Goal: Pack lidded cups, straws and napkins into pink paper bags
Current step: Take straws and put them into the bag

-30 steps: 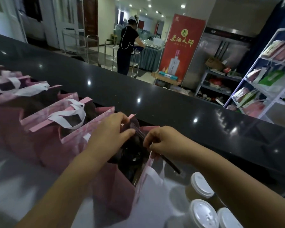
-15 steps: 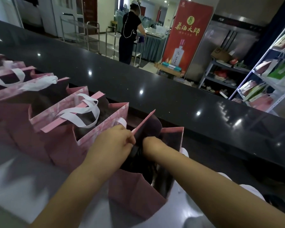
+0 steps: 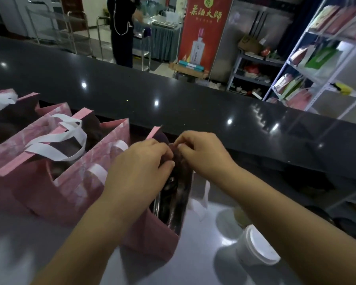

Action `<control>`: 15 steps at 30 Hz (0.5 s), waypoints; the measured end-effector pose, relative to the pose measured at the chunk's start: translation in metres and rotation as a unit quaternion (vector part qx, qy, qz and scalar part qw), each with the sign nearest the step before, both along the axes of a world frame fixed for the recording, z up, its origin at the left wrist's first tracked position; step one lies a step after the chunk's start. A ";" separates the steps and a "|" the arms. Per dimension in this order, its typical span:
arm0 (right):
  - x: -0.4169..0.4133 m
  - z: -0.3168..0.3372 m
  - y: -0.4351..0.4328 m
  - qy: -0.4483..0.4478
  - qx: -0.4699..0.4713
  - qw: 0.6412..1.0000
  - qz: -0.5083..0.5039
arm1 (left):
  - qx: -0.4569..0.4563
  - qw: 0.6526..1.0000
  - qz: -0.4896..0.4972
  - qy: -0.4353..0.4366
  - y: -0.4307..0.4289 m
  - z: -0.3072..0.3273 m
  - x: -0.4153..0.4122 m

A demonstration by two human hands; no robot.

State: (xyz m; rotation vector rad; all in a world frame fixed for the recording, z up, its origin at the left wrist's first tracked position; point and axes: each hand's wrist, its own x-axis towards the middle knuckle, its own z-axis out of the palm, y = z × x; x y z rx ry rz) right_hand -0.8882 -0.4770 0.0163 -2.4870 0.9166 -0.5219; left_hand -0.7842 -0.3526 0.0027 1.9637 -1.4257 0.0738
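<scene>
both hands meet over the mouth of the open bag (image 3: 150, 239), which stands nearest on the pale worktop (image 3: 39, 247). the left hand (image 3: 140, 167) has its fingers curled over the near rim, gripping the paper. the right hand (image 3: 201, 153) pinches the top edge from the far side with thumb and fingertips, though blur hides whether anything else sits in that pinch.

the job looks well along. a row of pink bags (image 3: 29, 177) stands to the left, touching one another, with white handles (image 3: 56, 138) flopped over their tops. their insides are too dark to check. the open bag seems near its last step, with its mouth being drawn together. something dark and glossy shows inside it, too unclear to name. at least one lidded cup (image 3: 257, 247) waits on the worktop to the right of the bag, below the right forearm, so more packing is probably left. no loose straws or napkins show.

the open bag is matte pink paper, dark inside and upright, with its sides pulled inward at the top.
</scene>
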 end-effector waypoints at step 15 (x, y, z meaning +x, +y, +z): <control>-0.340 -0.065 -0.042 0.010 0.011 0.958 -0.286 | 0.082 0.963 -0.254 -0.029 -0.128 -0.035 -0.283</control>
